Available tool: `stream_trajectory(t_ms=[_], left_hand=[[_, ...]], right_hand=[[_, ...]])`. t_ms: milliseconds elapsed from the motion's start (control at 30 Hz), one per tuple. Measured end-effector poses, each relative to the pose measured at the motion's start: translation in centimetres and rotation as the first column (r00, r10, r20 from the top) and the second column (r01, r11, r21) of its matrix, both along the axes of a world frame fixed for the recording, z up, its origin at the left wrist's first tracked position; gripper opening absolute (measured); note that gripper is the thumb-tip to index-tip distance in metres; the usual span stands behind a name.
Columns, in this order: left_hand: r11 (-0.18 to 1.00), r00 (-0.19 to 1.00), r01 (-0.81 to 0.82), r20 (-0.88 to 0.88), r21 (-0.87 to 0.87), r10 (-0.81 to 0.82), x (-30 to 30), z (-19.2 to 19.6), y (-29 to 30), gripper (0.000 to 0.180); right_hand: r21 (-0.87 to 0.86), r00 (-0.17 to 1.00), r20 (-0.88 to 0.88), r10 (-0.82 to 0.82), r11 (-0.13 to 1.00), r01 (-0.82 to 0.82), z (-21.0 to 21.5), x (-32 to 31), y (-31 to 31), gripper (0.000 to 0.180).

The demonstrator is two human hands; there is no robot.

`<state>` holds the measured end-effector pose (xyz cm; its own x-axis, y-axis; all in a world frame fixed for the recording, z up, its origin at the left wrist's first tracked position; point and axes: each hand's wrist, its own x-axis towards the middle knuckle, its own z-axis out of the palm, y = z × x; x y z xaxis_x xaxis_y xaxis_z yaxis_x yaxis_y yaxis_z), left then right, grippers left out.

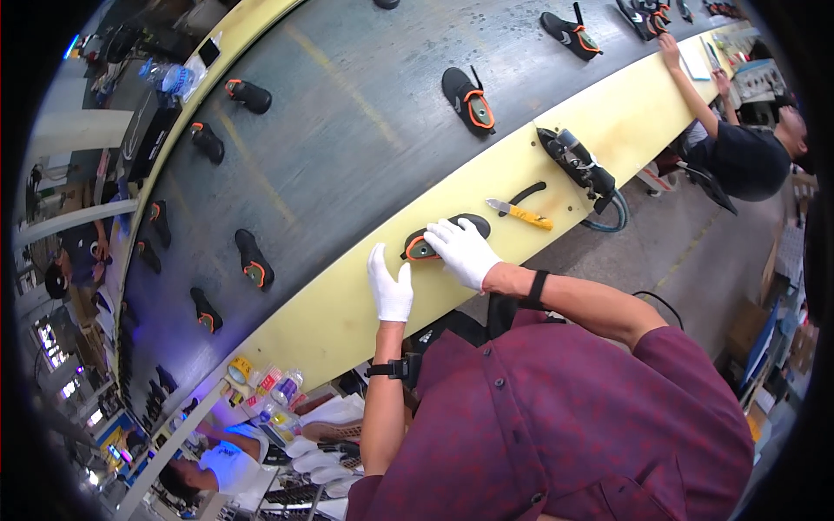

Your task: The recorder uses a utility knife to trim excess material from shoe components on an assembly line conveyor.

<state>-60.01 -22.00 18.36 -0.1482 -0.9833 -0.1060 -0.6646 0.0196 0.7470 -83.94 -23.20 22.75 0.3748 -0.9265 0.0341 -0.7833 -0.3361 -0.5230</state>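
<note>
Where belt (347,130) runs dark, yellow ledge (486,187) borders.

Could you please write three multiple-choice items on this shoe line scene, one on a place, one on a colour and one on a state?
1. Where does the shoe under the right hand lie?
A. On the pale yellow ledge
B. In the middle of the dark belt
C. On the floor

2. What colour are the gloves on both hands?
A. Blue
B. White
C. Black

3. What is the left hand doing?
A. Gripping the yellow-handled tool
B. Lifting a bottle
C. Resting flat on the ledge, holding nothing

Answers:
1 A, the shoe sits on the yellow strip beside the belt.
2 B, both gloves are plainly white.
3 C, the left palm lies flat on the ledge with nothing in it, while the tool lies apart, further along.
</note>
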Motion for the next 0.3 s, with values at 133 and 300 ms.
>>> stream_trajectory(t_ms=[133,300], left_hand=[[0.981,0.994,-0.103,0.049,0.165,0.097,1.2,-0.4,2.1,0.067],[0.955,0.997,-0.010,-0.076,0.295,0.033,0.3,0.0,2.0,0.091]], right_hand=[[0.134,0.999,-0.033,-0.002,0.991,0.006,-3.8,1.6,-0.9,0.060],[0.344,0.962,0.269,-0.039,0.937,-0.058,-3.6,1.4,-2.6,0.051]])
